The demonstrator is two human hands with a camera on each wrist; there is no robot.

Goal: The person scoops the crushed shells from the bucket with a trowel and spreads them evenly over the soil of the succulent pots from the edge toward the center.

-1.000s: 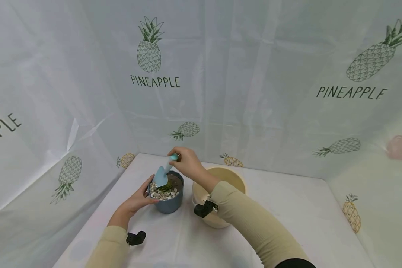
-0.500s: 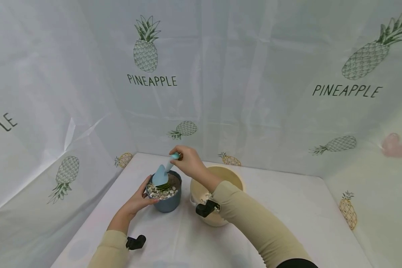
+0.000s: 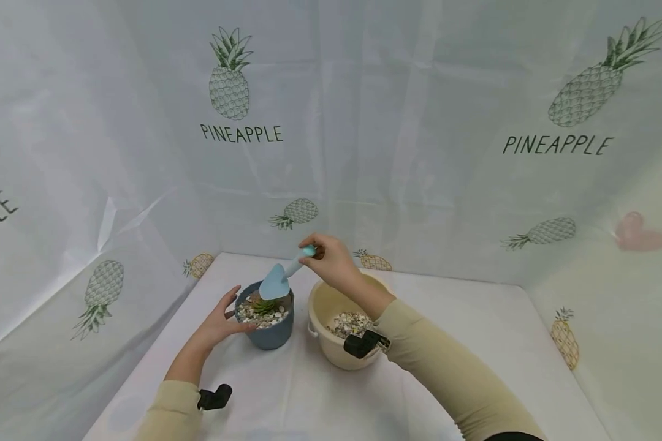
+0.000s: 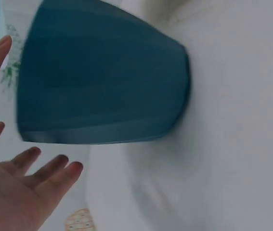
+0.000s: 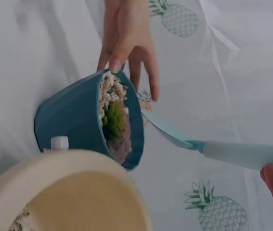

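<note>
A blue-grey plant pot [image 3: 273, 335] stands upright on the table. It holds a small green succulent [image 5: 114, 120], with pale pebbles [image 5: 111, 90] over one side and bare brown soil on the other. My left hand [image 3: 219, 326] is spread at the pot's left side, thumb by the rim; in the left wrist view its fingers [image 4: 59, 180] are apart from the wall. My right hand [image 3: 331, 263] grips the handle end of a light-blue hand trowel [image 3: 276, 283]. Its blade hangs tilted above the pot's far rim. Whether any pebbles lie on the blade cannot be seen.
Right of the pot stands a cream bucket [image 3: 315, 306] with pebbles [image 3: 349, 323] at its bottom, partly under my right forearm. A white sheet covers the table [image 3: 452, 331]. Pineapple-print curtains [image 3: 397, 153] enclose the back and sides.
My right hand has drawn the trowel up and to the right, off the pebbles and succulent. The left hand's fingers have loosened from the pot. The bucket's pebbles have come into view.
</note>
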